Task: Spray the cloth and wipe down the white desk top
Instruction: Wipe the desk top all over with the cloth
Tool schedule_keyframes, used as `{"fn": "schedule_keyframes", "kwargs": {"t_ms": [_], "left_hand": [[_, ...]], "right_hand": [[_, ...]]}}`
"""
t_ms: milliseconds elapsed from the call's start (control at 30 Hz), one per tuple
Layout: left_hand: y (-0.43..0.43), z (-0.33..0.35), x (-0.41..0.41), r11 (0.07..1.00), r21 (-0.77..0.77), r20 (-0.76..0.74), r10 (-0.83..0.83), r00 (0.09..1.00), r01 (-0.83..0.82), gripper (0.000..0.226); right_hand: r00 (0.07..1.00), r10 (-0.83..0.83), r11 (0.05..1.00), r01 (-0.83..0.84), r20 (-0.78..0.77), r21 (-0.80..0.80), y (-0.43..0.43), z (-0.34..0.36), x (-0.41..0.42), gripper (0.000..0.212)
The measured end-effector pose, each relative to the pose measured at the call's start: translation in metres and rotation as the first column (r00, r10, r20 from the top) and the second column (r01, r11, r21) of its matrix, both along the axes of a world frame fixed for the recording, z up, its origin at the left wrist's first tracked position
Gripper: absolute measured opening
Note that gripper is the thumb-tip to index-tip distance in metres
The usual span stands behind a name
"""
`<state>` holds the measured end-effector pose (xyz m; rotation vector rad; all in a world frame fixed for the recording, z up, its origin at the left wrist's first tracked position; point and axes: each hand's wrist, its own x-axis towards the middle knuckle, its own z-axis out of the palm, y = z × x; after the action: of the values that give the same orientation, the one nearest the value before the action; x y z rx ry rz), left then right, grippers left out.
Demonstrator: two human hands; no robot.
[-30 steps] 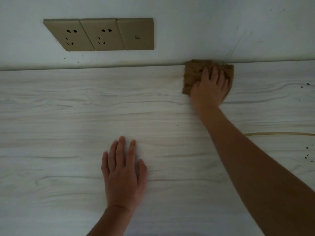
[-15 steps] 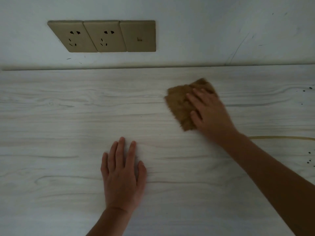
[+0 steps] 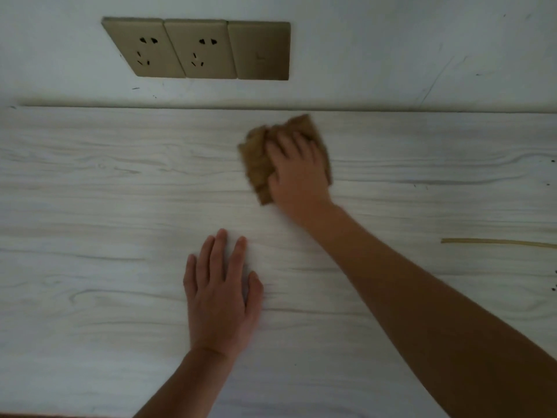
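A crumpled brown cloth (image 3: 257,164) lies on the white wood-grain desk top (image 3: 90,206), a short way in front of the wall. My right hand (image 3: 297,170) presses flat on the cloth, fingers spread toward the wall, and covers its right half. My left hand (image 3: 221,294) rests palm down on the bare desk nearer to me, fingers slightly apart, holding nothing. No spray bottle is in view.
The white wall (image 3: 391,49) rises at the desk's far edge and carries three gold socket plates (image 3: 199,49). A thin yellowish strip (image 3: 497,242) lies on the desk at the right. Small dark specks (image 3: 553,286) dot the far right edge.
My right hand swept the cloth from the wall edge toward me and left, then back slightly toward the wall. My left hand stayed put.
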<state>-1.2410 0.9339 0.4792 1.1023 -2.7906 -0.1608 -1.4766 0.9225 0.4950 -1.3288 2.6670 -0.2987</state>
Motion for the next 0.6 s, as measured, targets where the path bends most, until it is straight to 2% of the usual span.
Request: {"fn": "schedule_keyframes", "kwargs": {"t_ms": [133,233,333,433,533,600], "left_hand": [[0.001,0.0,0.0,1.0,-0.006,0.001,0.0,1.0,0.0,0.057],[0.001,-0.001,0.0,1.0,-0.015,-0.014,0.002,1.0,-0.002,0.057],[0.0,-0.001,0.001,1.0,-0.014,-0.025,-0.009,1.0,0.009,0.06],[0.0,-0.003,0.001,1.0,-0.013,-0.035,-0.008,0.999,0.008,0.06],[-0.001,-0.003,0.001,1.0,-0.014,-0.034,-0.004,0.999,0.004,0.06],[-0.001,-0.004,0.001,1.0,-0.019,-0.041,-0.006,0.999,0.005,0.059]], "right_hand": [[0.95,0.31,0.949,-0.308,0.022,-0.059,0.049,-0.003,0.051,0.056],[0.938,0.345,0.938,-0.343,0.033,-0.05,0.097,-0.003,0.039,0.056],[0.977,0.215,0.977,-0.214,0.004,-0.019,0.132,0.0,-0.004,0.057],[0.999,-0.04,0.998,0.041,-0.023,0.036,0.141,0.002,-0.061,0.061],[0.947,-0.321,0.946,0.322,-0.025,0.031,0.109,-0.001,-0.099,0.06],[0.907,-0.42,0.907,0.42,-0.026,0.024,0.069,-0.001,-0.101,0.061]]}}
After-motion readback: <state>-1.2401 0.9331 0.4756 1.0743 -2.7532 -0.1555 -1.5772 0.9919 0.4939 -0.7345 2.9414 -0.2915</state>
